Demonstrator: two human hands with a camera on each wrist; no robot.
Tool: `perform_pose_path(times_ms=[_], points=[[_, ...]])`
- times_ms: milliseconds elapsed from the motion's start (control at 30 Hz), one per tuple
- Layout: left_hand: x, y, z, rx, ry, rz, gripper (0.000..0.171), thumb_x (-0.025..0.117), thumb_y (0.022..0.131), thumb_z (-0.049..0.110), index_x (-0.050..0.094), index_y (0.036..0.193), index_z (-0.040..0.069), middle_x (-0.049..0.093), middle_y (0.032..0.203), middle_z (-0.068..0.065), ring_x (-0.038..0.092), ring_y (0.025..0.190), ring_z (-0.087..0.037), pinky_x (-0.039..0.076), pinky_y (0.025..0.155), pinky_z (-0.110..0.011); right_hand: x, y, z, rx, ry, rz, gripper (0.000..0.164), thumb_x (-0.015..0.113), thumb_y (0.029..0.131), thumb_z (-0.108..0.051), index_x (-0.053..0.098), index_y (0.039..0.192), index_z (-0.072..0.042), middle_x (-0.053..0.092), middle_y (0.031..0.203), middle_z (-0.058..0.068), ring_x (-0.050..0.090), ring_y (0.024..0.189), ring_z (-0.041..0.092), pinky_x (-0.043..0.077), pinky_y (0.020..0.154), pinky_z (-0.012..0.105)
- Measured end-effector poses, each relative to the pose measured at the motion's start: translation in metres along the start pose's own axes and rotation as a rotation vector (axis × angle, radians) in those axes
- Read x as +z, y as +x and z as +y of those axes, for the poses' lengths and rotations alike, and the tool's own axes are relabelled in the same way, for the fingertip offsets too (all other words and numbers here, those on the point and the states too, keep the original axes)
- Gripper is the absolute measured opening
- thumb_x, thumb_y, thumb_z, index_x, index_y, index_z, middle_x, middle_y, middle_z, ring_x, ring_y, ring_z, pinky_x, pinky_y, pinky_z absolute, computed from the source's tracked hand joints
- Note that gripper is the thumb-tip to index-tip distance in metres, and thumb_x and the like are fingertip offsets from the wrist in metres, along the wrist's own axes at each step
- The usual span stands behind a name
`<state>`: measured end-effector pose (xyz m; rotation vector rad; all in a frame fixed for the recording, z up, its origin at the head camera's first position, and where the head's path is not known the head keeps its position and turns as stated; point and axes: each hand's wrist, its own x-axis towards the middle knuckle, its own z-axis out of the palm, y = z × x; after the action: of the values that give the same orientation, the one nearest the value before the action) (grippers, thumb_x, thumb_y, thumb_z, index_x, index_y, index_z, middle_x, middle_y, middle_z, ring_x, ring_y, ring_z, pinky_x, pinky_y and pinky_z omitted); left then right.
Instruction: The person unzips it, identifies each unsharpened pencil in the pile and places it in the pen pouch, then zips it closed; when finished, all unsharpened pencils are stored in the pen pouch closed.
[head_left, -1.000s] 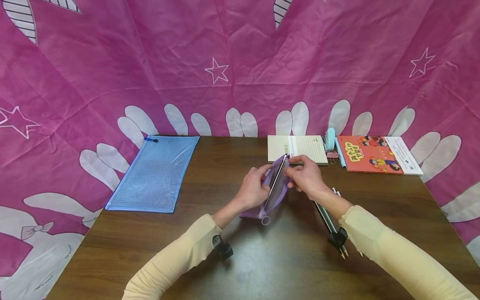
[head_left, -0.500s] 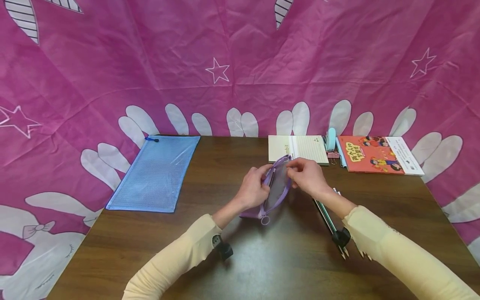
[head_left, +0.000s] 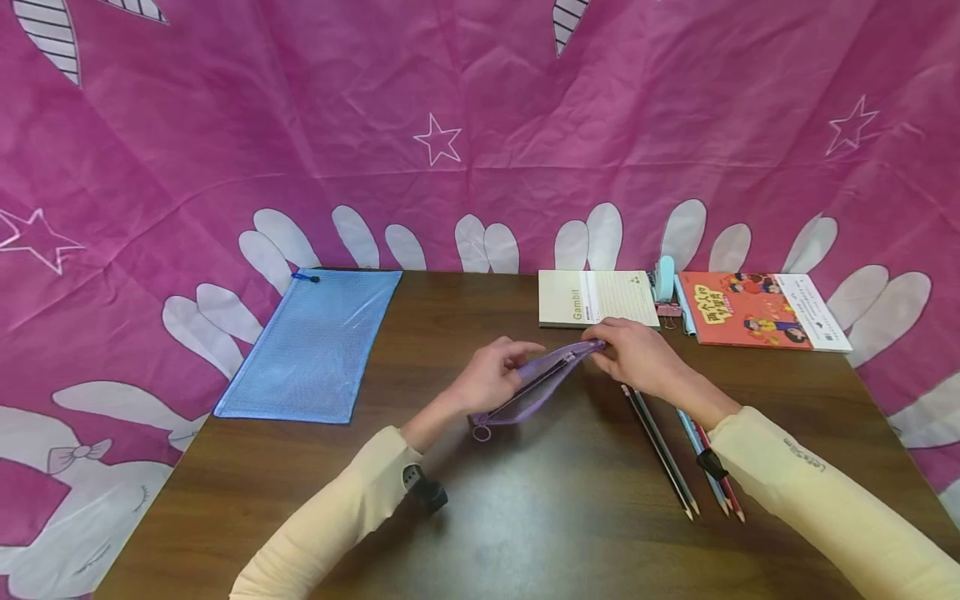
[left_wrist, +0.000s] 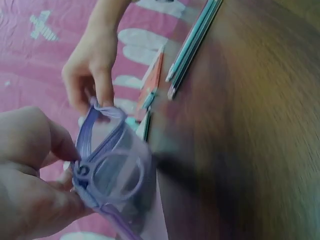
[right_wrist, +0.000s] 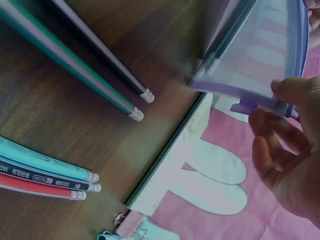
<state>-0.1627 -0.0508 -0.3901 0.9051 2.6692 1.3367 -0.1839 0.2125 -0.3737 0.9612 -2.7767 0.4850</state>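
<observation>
A see-through purple zip pencil case (head_left: 542, 402) is raised over the table with its mouth spread apart. My left hand (head_left: 486, 377) grips one end, close to the round zip pull (left_wrist: 145, 174). At the far end my right hand (head_left: 633, 357) pinches the corner between thumb and fingers. Through the clear side in the right wrist view, a dark pencil (right_wrist: 234, 31) lies along the bottom of the case. On the table by my right forearm lie a black and a green pencil (right_wrist: 75, 67), and beside them a group in blue, black and red (right_wrist: 50, 160).
At the back stand a cream notebook (head_left: 600, 298), a light-blue stapler (head_left: 664, 279), a pink binder clip (right_wrist: 130, 223) and an orange book (head_left: 750, 308). A blue mesh zip bag (head_left: 311, 350) lies at the left. A pink patterned cloth (head_left: 480, 108) hangs behind the table.
A pencil slid down into the pencil case as my right hand let go of it. My right hand then moved to the case's corner, and the case tilted flatter, its zip-pull end swinging left.
</observation>
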Motion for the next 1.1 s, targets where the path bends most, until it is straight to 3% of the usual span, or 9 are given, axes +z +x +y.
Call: perform_pose_path(times_ms=[200, 333, 467, 567, 667, 733, 867, 967, 1100], points=[[-0.026, -0.018, -0.024, -0.033, -0.109, 0.041, 0.036, 0.050, 0.091, -0.007, 0.073, 0.117, 0.002, 0.067, 0.105, -0.009, 0.061, 0.091, -0.022, 0.050, 0.079, -0.033, -0.003, -0.001, 0.002, -0.006, 0.050, 0.061, 0.014, 0.075, 0.086, -0.005, 0.072, 0.099, -0.002, 0.068, 0.087, 0.007, 0.058, 0.071, 0.019, 0.053, 0.067, 0.039], [-0.041, -0.035, -0.048, 0.025, -0.129, 0.078, 0.043, 0.047, 0.086, -0.016, 0.071, 0.117, 0.000, 0.067, 0.110, -0.012, 0.062, 0.098, -0.031, 0.050, 0.081, -0.037, -0.004, -0.002, 0.006, -0.001, 0.064, 0.105, 0.010, 0.074, 0.086, -0.003, 0.072, 0.096, -0.001, 0.067, 0.082, 0.007, 0.056, 0.068, 0.018, 0.051, 0.063, 0.037], [-0.041, -0.049, -0.069, 0.087, -0.164, 0.047, 0.043, 0.057, 0.085, -0.017, 0.067, 0.125, -0.003, 0.063, 0.120, -0.017, 0.060, 0.105, -0.035, 0.052, 0.086, -0.040, -0.004, -0.004, 0.009, 0.027, 0.097, 0.095, 0.009, 0.074, 0.086, -0.003, 0.072, 0.095, -0.001, 0.067, 0.080, 0.005, 0.055, 0.066, 0.017, 0.050, 0.061, 0.036], [-0.034, -0.053, -0.076, 0.094, -0.189, 0.080, 0.038, 0.069, 0.085, -0.011, 0.069, 0.122, -0.003, 0.063, 0.121, -0.016, 0.060, 0.108, -0.031, 0.052, 0.089, -0.038, -0.003, -0.005, 0.008, 0.039, 0.118, 0.074, 0.009, 0.074, 0.086, -0.004, 0.073, 0.095, -0.001, 0.066, 0.078, 0.003, 0.054, 0.064, 0.016, 0.050, 0.059, 0.034], [-0.027, -0.052, -0.077, 0.080, -0.202, 0.150, 0.029, 0.074, 0.084, -0.008, 0.074, 0.112, -0.002, 0.067, 0.115, -0.014, 0.062, 0.105, -0.027, 0.053, 0.086, -0.031, -0.002, -0.004, 0.007, 0.036, 0.125, 0.065, 0.009, 0.074, 0.086, -0.004, 0.072, 0.094, -0.001, 0.064, 0.077, 0.002, 0.053, 0.064, 0.015, 0.049, 0.058, 0.033], [-0.026, -0.051, -0.067, 0.070, -0.210, 0.188, 0.024, 0.074, 0.082, -0.009, 0.075, 0.106, -0.005, 0.068, 0.111, -0.017, 0.062, 0.103, -0.029, 0.055, 0.082, -0.031, -0.003, -0.004, 0.005, 0.025, 0.089, 0.058, 0.012, 0.074, 0.085, -0.007, 0.072, 0.095, -0.001, 0.065, 0.081, 0.004, 0.056, 0.068, 0.018, 0.051, 0.063, 0.036], [-0.030, -0.053, -0.047, 0.049, -0.234, 0.211, 0.019, 0.072, 0.082, -0.014, 0.074, 0.100, -0.011, 0.068, 0.106, -0.023, 0.061, 0.102, -0.035, 0.055, 0.081, -0.033, -0.004, -0.003, -0.008, -0.012, -0.021, 0.025, 0.034, 0.079, 0.079, -0.020, 0.071, 0.107, -0.003, 0.064, 0.103, 0.012, 0.055, 0.091, 0.031, 0.046, 0.078, 0.047], [-0.031, -0.053, -0.041, 0.046, -0.221, 0.221, 0.017, 0.071, 0.082, -0.014, 0.074, 0.099, -0.012, 0.069, 0.105, -0.024, 0.061, 0.101, -0.036, 0.054, 0.081, -0.031, 0.002, 0.006, -0.030, -0.085, -0.068, 0.013, 0.048, 0.084, 0.076, -0.029, 0.068, 0.115, -0.005, 0.057, 0.118, 0.015, 0.048, 0.105, 0.036, 0.039, 0.081, 0.052], [-0.029, -0.052, -0.042, 0.060, -0.206, 0.233, 0.017, 0.072, 0.082, -0.013, 0.074, 0.100, -0.011, 0.069, 0.104, -0.024, 0.061, 0.099, -0.036, 0.053, 0.080, -0.029, 0.015, 0.033, -0.072, -0.232, -0.087, 0.007, 0.052, 0.086, 0.077, -0.031, 0.067, 0.119, -0.009, 0.053, 0.128, 0.016, 0.045, 0.114, 0.035, 0.038, 0.089, 0.052]])
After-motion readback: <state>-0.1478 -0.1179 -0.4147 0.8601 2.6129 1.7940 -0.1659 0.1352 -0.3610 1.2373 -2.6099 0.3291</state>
